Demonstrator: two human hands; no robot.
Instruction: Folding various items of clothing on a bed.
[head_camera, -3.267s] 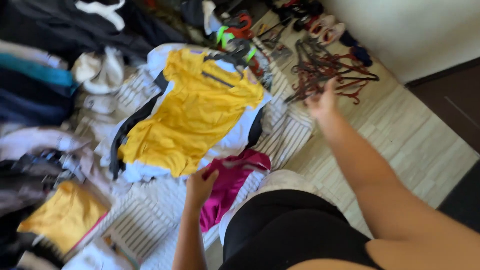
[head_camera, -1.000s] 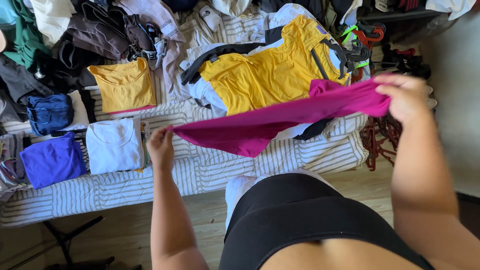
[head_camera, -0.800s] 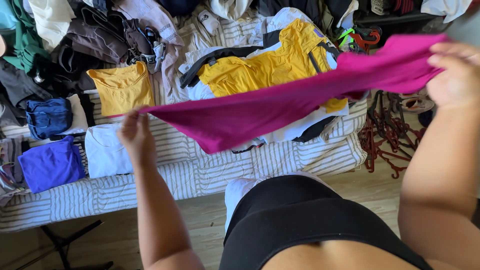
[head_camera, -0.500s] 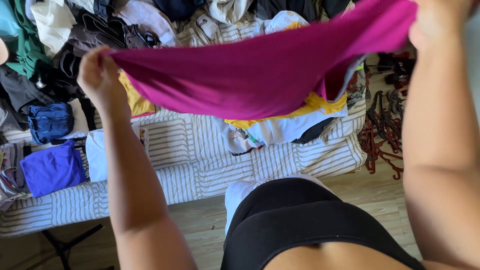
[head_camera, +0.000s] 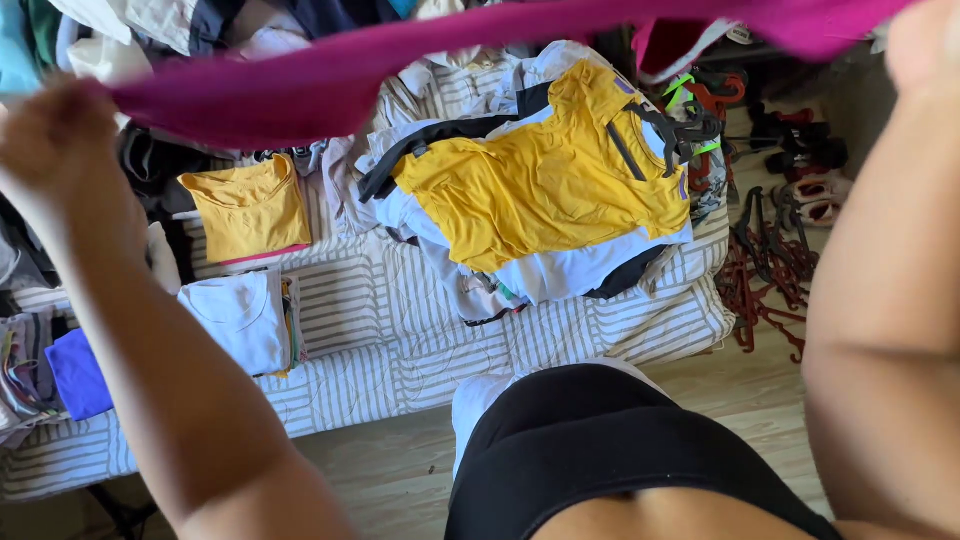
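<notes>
The magenta garment (head_camera: 330, 75) hangs stretched above the bed (head_camera: 400, 350), the left hand (head_camera: 55, 135) pinching one end and the right hand (head_camera: 925, 45) the other. Its fingers are blurred, so I cannot tell their grip. It looks light, soft and floppy, best held by its corners.

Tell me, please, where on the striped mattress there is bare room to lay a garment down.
The striped mattress is bare between the folded white shirt and the pile topped by a yellow shirt, and along its front edge. It is crowded behind: the folded yellow shirt and heaped clothes fill the back.
</notes>
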